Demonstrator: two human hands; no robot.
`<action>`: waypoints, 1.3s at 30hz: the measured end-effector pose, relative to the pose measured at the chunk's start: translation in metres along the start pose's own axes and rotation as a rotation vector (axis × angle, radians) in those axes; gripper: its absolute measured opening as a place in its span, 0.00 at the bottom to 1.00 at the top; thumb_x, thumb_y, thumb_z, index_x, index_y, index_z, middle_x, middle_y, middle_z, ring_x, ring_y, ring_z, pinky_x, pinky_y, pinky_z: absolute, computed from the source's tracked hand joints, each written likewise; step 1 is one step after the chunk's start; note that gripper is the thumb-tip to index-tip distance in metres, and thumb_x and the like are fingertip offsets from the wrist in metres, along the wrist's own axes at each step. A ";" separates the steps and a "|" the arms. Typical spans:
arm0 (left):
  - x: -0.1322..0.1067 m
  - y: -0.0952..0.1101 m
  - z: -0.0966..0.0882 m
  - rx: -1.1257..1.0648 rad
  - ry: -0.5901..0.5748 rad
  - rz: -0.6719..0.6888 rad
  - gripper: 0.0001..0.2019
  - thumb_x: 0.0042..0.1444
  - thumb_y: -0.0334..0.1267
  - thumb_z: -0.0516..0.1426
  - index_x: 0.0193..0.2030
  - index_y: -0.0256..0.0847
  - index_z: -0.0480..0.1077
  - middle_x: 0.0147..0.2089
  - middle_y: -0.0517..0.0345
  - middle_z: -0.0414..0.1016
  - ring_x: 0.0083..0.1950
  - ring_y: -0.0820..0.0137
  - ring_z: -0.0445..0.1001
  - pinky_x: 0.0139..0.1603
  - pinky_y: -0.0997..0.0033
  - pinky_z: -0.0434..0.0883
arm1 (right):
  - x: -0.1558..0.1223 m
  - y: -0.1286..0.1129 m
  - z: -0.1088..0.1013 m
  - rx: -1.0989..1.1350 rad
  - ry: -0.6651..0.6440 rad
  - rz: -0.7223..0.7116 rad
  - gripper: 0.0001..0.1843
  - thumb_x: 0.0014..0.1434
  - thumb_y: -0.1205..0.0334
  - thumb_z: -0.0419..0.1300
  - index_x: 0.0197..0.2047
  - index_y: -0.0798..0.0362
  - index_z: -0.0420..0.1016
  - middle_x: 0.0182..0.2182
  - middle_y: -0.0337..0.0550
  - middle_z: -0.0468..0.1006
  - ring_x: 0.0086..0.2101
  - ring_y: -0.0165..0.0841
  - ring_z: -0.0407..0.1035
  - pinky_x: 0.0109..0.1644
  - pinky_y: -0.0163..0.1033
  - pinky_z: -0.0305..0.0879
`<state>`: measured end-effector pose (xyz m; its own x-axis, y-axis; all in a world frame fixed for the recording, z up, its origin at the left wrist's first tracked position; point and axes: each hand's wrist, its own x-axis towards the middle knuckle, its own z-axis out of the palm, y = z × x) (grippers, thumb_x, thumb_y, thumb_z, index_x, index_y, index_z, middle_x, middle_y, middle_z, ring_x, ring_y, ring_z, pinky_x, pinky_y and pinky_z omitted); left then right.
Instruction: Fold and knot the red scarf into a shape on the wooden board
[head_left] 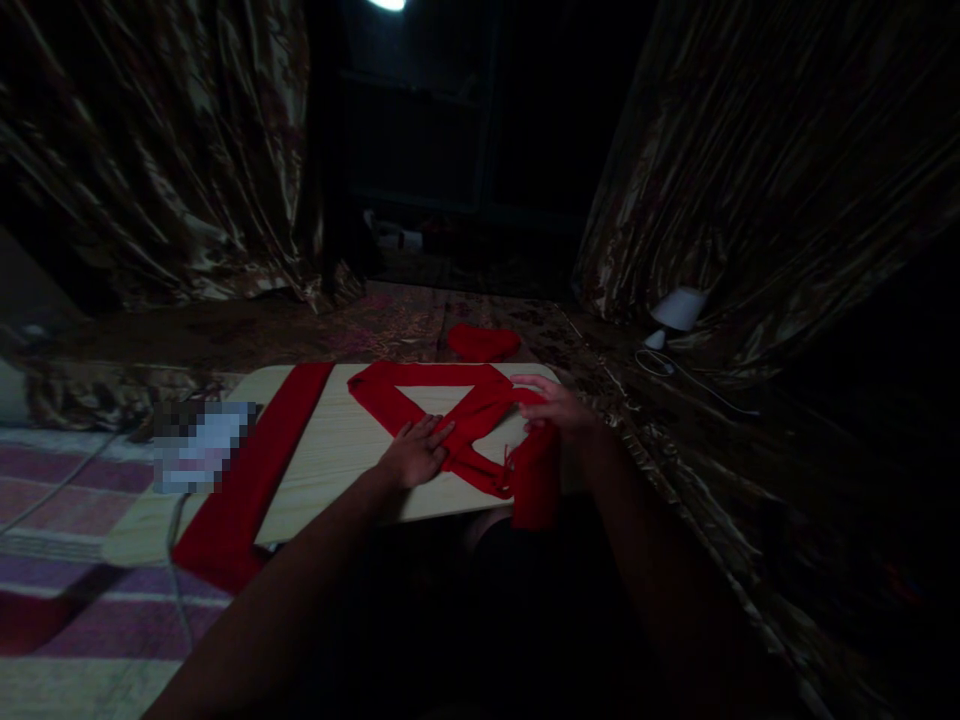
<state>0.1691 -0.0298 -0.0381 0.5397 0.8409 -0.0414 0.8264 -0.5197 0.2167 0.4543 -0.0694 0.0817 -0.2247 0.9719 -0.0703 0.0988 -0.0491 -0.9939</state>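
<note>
A long red knitted scarf (420,395) lies folded in a triangle-like loop on a pale wooden board (330,460). My left hand (416,452) rests flat and open on the board, fingers touching the crossing of the scarf. My right hand (555,405) lies on the scarf's right part with fingers stretched out. One end of the scarf (536,485) hangs over the board's near edge. Another red strip (251,475) runs along the board's left side.
A red knitted piece (484,342) lies on the patterned cloth beyond the board. A white lamp-like object (677,312) with a cable sits at the right. Shiny curtains hang on both sides. A striped mat (67,540) and a blurred object (201,445) are at the left.
</note>
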 end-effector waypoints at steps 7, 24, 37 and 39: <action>-0.002 -0.004 -0.001 -0.085 0.017 0.031 0.28 0.67 0.46 0.44 0.73 0.53 0.55 0.77 0.53 0.47 0.78 0.56 0.43 0.73 0.42 0.46 | 0.046 -0.055 -0.046 -0.980 -0.092 0.183 0.08 0.53 0.59 0.66 0.29 0.56 0.79 0.22 0.36 0.75 0.24 0.26 0.63 0.27 0.31 0.57; -0.006 -0.010 0.012 -0.085 0.158 0.070 0.29 0.68 0.44 0.40 0.73 0.39 0.57 0.75 0.50 0.56 0.76 0.61 0.49 0.75 0.47 0.48 | 0.086 0.017 -0.054 -1.428 0.153 0.328 0.14 0.47 0.68 0.71 0.39 0.63 0.81 0.40 0.64 0.82 0.44 0.48 0.77 0.47 0.45 0.71; -0.003 -0.007 0.008 -0.157 0.109 0.010 0.30 0.68 0.47 0.38 0.73 0.39 0.55 0.75 0.53 0.55 0.77 0.61 0.48 0.75 0.48 0.46 | -0.009 0.051 0.060 -1.056 -0.395 -0.284 0.21 0.50 0.52 0.71 0.46 0.52 0.79 0.42 0.44 0.79 0.39 0.35 0.72 0.40 0.35 0.63; -0.004 -0.007 0.008 -0.151 0.108 0.003 0.31 0.68 0.48 0.38 0.73 0.40 0.55 0.75 0.53 0.55 0.77 0.62 0.48 0.75 0.49 0.46 | -0.020 0.049 0.068 -0.949 -0.613 -0.143 0.24 0.45 0.52 0.73 0.45 0.52 0.80 0.40 0.43 0.80 0.37 0.34 0.73 0.38 0.35 0.63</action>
<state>0.1627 -0.0305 -0.0471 0.5149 0.8550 0.0624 0.7872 -0.5003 0.3605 0.3982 -0.1069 0.0287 -0.7034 0.6653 -0.2502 0.6690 0.5007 -0.5494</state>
